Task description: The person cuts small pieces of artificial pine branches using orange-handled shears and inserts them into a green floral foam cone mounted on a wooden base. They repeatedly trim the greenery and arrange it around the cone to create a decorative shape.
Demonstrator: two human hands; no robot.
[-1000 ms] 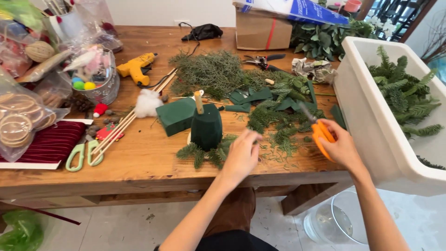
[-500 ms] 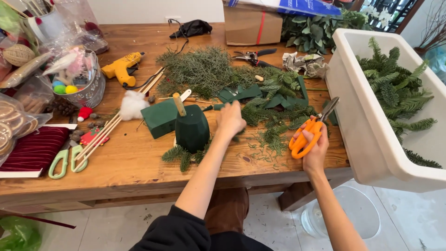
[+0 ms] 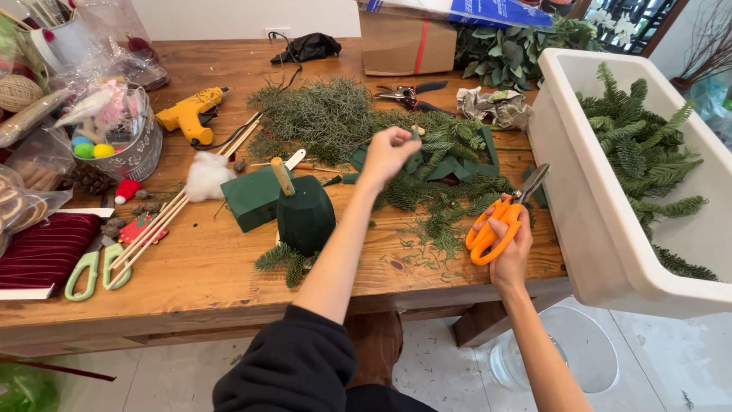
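Note:
My left hand [image 3: 387, 152] is raised over the pile of evergreen sprigs [image 3: 438, 179] in the middle of the wooden table [image 3: 198, 275], its fingers pinched on a small green sprig. My right hand [image 3: 509, 243] holds orange-handled scissors [image 3: 497, 221] near the table's front right edge, blades pointing up and away. A dark green foam cone [image 3: 305, 214] with a wooden stick in its top stands left of my left arm, with sprigs stuck at its base. A green foam block [image 3: 250, 198] lies beside it.
A large white tub [image 3: 602, 229] of fir branches stands at the right. A yellow glue gun [image 3: 187, 114], wooden skewers, green scissors [image 3: 91, 267], a red velvet roll, a metal bucket of trinkets, pruners [image 3: 408, 93] and a cardboard box [image 3: 408, 46] surround the work area.
My left hand moved from the cone's base up and away into the sprig pile and pinched a sprig. My right hand with the scissors stayed near the front right edge.

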